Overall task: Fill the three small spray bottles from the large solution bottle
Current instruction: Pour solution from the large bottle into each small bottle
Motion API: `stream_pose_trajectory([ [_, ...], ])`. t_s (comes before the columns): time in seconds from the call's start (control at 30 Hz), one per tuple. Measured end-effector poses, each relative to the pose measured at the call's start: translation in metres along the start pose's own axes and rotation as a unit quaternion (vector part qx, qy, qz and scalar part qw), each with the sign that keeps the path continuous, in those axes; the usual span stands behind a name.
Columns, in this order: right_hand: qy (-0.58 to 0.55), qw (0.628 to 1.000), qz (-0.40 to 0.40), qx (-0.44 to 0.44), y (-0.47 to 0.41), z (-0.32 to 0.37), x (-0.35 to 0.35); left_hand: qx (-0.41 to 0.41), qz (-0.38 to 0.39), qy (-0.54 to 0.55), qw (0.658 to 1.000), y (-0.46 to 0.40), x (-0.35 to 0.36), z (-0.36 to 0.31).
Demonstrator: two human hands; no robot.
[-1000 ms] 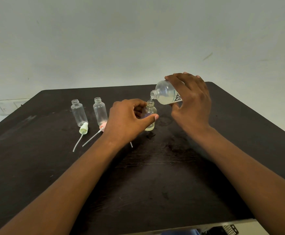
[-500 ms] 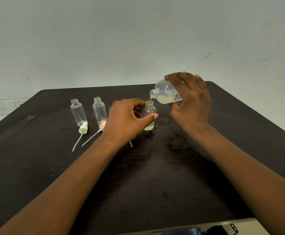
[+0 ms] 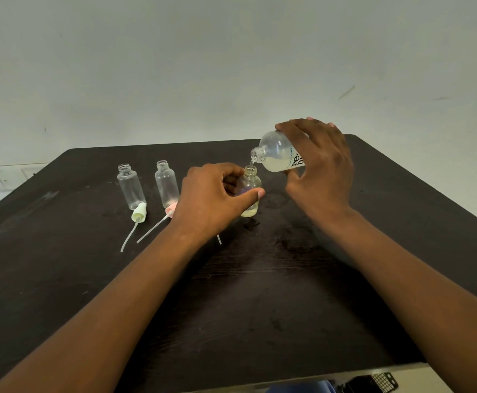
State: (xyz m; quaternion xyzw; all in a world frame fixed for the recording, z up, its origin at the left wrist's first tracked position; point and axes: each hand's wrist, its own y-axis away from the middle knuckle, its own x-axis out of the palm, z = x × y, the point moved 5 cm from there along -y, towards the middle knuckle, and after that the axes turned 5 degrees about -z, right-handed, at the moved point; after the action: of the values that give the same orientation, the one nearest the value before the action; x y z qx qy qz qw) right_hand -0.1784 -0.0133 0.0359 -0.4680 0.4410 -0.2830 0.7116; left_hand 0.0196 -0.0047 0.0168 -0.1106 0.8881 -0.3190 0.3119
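My right hand point(image 3: 321, 171) grips the large solution bottle point(image 3: 277, 153), tilted with its open neck down to the left. A thin stream falls from it into an uncapped small spray bottle point(image 3: 251, 184) that stands upright on the dark table point(image 3: 260, 293). My left hand point(image 3: 213, 198) holds this small bottle, thumb across its front. A little pale yellowish liquid sits at its bottom. Two more clear small bottles point(image 3: 131, 187) point(image 3: 166, 184) stand uncapped and look empty, left of my left hand.
A pale green spray cap point(image 3: 138, 213) with its tube lies before the leftmost bottle. A pink spray cap point(image 3: 171, 210) with tube lies partly under my left hand. A further tube end point(image 3: 219, 239) shows beside my wrist. A dark device point(image 3: 370, 382) lies below the table's front edge.
The large bottle has tipped slightly more and liquid runs into the small bottle. Both hands stay almost where they were.
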Motion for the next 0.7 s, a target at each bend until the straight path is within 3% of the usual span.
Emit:
stream_pose_trajectory([
  [0.7, 0.002, 1.000, -0.019, -0.008, 0.0007, -0.0032, 0.0033, -0.006, 0.002, 0.007, 1.000, 0.0008, 0.0011, -0.0003],
])
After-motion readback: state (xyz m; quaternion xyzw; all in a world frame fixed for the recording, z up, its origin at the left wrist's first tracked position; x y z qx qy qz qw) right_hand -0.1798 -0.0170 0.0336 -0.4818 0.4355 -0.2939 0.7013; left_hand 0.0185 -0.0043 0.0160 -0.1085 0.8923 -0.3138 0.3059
